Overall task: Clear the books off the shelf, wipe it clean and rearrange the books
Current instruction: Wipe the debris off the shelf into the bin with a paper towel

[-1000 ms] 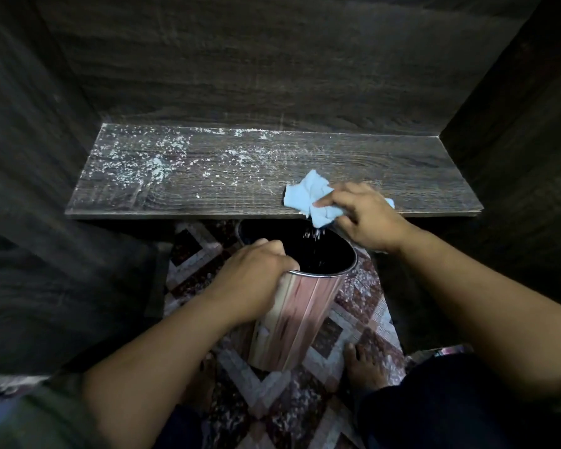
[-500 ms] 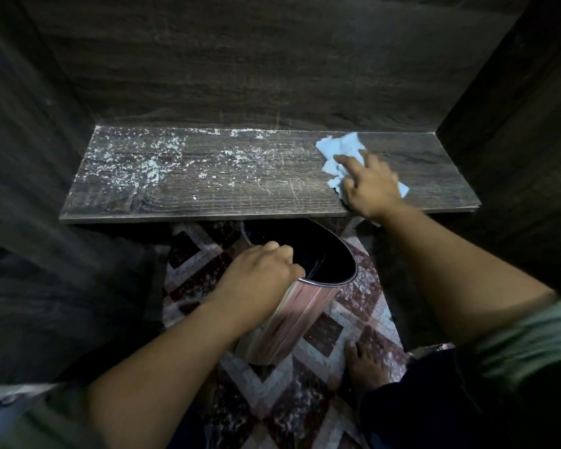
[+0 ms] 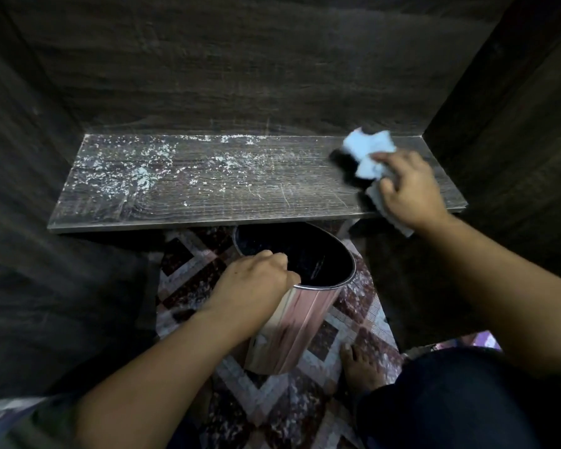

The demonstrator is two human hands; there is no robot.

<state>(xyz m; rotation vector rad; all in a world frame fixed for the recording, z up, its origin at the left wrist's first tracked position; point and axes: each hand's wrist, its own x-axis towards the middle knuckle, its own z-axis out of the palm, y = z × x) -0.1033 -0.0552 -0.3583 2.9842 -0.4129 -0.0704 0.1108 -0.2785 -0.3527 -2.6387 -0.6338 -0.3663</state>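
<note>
- Head view: a bare foot (image 3: 360, 367) stands on the patterned floor (image 3: 188, 277) below the shelf (image 3: 240, 196).
- The left hand (image 3: 253, 286), fingers clenched over the rim, grips a tilted metal bin (image 3: 298, 325) under the shelf's front edge.
- The right hand (image 3: 408, 186) presses a pale blue cloth (image 3: 368, 153) on the shelf's right end, fingers grasping it.
- White specks (image 3: 127, 170) dot the shelf's left half.

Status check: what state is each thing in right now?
Shelf: bare of books, white crumbs on left and middle.
Cloth: crumpled, at shelf's right end.
Bin: open, tilted, below shelf's front edge.
Left hand: grips bin rim.
Right hand: holds cloth against shelf.
</note>
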